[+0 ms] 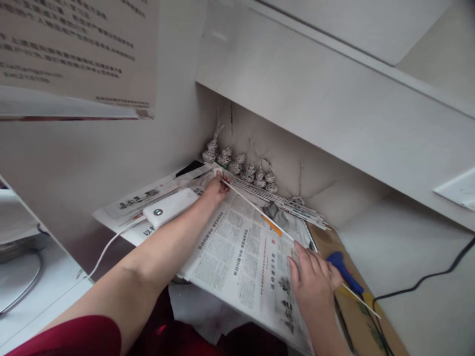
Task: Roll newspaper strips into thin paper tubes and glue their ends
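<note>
A long, thin white paper stick runs slantwise over the newspaper sheets. At the far side of the table, my left hand is closed on its upper end. My right hand lies over the lower part, fingers curved across the stick and thumb apart from it. The stick comes out past the right hand and ends near a blue-handled tool. Between the hands, an orange-handled tool lies just under the stick, beside a crumpled grey piece.
Several small woven gourd shapes stand along the wall. In front of them lies a bundle of thin paper sticks. A white power bank with a cable rests at the left. Brown cardboard and a black cord are at right. A white panel overhangs the table.
</note>
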A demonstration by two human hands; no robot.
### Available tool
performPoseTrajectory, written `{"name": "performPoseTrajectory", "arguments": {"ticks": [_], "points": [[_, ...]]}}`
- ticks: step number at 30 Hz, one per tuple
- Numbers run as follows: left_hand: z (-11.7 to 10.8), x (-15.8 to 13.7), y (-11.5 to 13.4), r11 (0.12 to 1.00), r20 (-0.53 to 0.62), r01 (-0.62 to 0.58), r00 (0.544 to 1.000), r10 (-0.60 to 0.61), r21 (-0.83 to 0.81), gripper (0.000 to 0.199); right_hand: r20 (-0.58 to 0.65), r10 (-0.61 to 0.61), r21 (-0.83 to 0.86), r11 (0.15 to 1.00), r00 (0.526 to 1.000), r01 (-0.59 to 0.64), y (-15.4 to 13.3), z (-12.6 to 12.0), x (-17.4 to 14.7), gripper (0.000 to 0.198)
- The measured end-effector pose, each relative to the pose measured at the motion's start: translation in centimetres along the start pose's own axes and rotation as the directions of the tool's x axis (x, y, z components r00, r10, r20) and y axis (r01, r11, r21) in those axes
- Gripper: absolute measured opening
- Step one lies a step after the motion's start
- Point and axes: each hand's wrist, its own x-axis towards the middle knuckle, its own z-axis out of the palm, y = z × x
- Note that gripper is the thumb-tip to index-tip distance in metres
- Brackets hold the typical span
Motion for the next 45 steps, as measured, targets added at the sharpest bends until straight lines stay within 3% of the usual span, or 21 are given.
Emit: {"name": "performPoseTrajectory", "arguments": {"ticks": [7, 10, 13, 15, 16, 18, 19, 21, 23, 26, 27, 29, 32, 33, 35, 37, 38, 40, 42, 43, 45], "points": [[0.6, -0.8, -0.7, 0.985, 0.029, 0.099, 0.995, -0.095, -0.141, 0.024, -0.003, 0.058, -0.076, 0.995, 0.998, -0.058, 0.6, -0.5, -0.5, 0.040], [0.8, -0.8, -0.7, 0.975, 0.061, 0.091, 0.995, -0.080, -0.204, 0.029, 0.067, 0.050, 0.116, 0.992, 0.996, -0.058, 0.9, -0.3, -0.8, 0.032], [0.7, -0.8, -0.7, 0.966, 0.116, 0.103, 0.990, -0.077, -0.238, 0.034, 0.203, 0.180, 0.391, 0.886, 0.962, -0.248, 0.0, -0.6, -1.4, 0.029], [0.7, -0.8, -0.6, 0.965, 0.152, 0.122, 0.984, -0.088, -0.231, 0.035, 0.486, 0.266, 0.552, 0.645, 0.832, -0.529, -1.5, -1.5, -2.0, 0.033], [0.7, -0.9, -0.6, 0.966, 0.162, 0.131, 0.982, -0.096, -0.224, 0.036, 0.669, 0.237, 0.570, 0.444, 0.705, -0.691, -2.3, -2.0, -2.4, 0.036], [0.7, -1.0, -0.6, 0.965, 0.186, 0.157, 0.975, -0.118, -0.209, 0.036, 0.900, 0.020, 0.436, 0.012, 0.436, -0.900, -4.0, -3.0, -3.0, 0.040], [0.7, -1.0, -0.6, 0.964, 0.199, 0.172, 0.971, -0.132, -0.201, 0.036, 0.931, -0.098, 0.338, -0.125, 0.350, -0.933, -4.7, -3.3, -3.4, 0.041], [0.7, -1.1, -0.6, 0.963, 0.221, 0.196, 0.963, -0.154, -0.185, 0.035, 0.939, -0.205, 0.239, -0.189, 0.276, -0.952, -5.5, -3.8, -3.9, 0.042], [0.7, -1.1, -0.6, 0.965, 0.224, 0.196, 0.962, -0.155, -0.176, 0.035, 0.941, -0.094, 0.323, -0.039, 0.326, -0.945, -5.4, -3.9, -4.4, 0.042], [0.6, -1.1, -0.6, 0.969, 0.210, 0.178, 0.968, -0.141, -0.169, 0.035, 0.775, 0.206, 0.523, 0.321, 0.598, -0.789, -4.4, -3.9, -4.8, 0.034], [0.6, -1.1, -0.6, 0.970, 0.206, 0.178, 0.968, -0.142, -0.166, 0.035, 0.715, 0.249, 0.547, 0.383, 0.654, -0.744, -4.1, -4.0, -4.9, 0.032], [0.6, -1.2, -0.6, 0.967, 0.219, 0.194, 0.963, -0.156, -0.167, 0.034, 0.750, 0.233, 0.544, 0.315, 0.619, -0.778, -4.2, -4.4, -5.1, 0.031], [0.6, -1.3, -0.6, 0.957, 0.267, 0.230, 0.947, -0.178, -0.178, 0.034, 0.928, -0.034, 0.367, -0.087, 0.371, -0.926, -5.7, -5.2, -5.4, 0.036], [0.6, -1.3, -0.6, 0.952, 0.287, 0.242, 0.940, -0.183, -0.185, 0.034, 0.938, -0.130, 0.295, -0.188, 0.321, -0.937, -6.3, -5.4, -5.4, 0.038], [0.5, -1.3, -0.5, 0.947, 0.307, 0.256, 0.933, -0.189, -0.194, 0.034, 0.933, -0.219, 0.233, -0.234, 0.285, -0.944, -7.1, -5.5, -5.4, 0.040], [0.5, -1.2, -0.4, 0.947, 0.299, 0.252, 0.936, -0.186, -0.199, 0.034, 0.941, -0.140, 0.301, -0.063, 0.307, -0.952, -6.8, -5.3, -5.5, 0.042], [0.5, -1.2, -0.4, 0.950, 0.284, 0.241, 0.942, -0.179, -0.199, 0.034, 0.931, -0.043, 0.365, 0.083, 0.362, -0.927, -6.3, -5.2, -5.5, 0.043], [0.4, -1.0, -0.3, 0.956, 0.251, 0.208, 0.956, -0.154, -0.206, 0.034, 0.813, 0.155, 0.460, 0.420, 0.561, -0.782, -4.9, -4.9, -5.7, 0.044], [0.4, -0.9, -0.3, 0.959, 0.229, 0.185, 0.964, -0.135, -0.213, 0.035, 0.663, 0.240, 0.458, 0.620, 0.709, -0.638, -3.7, -4.8, -5.9, 0.041], [0.4, -0.9, -0.3, 0.959, 0.225, 0.186, 0.965, -0.136, -0.214, 0.034, 0.648, 0.238, 0.461, 0.634, 0.723, -0.621, -3.4, -4.9, -6.1, 0.039], [0.4, -0.9, -0.3, 0.955, 0.231, 0.208, 0.960, -0.157, -0.212, 0.034, 0.755, 0.185, 0.487, 0.484, 0.629, -0.727, -3.8, -5.3, -6.3, 0.037]]}}
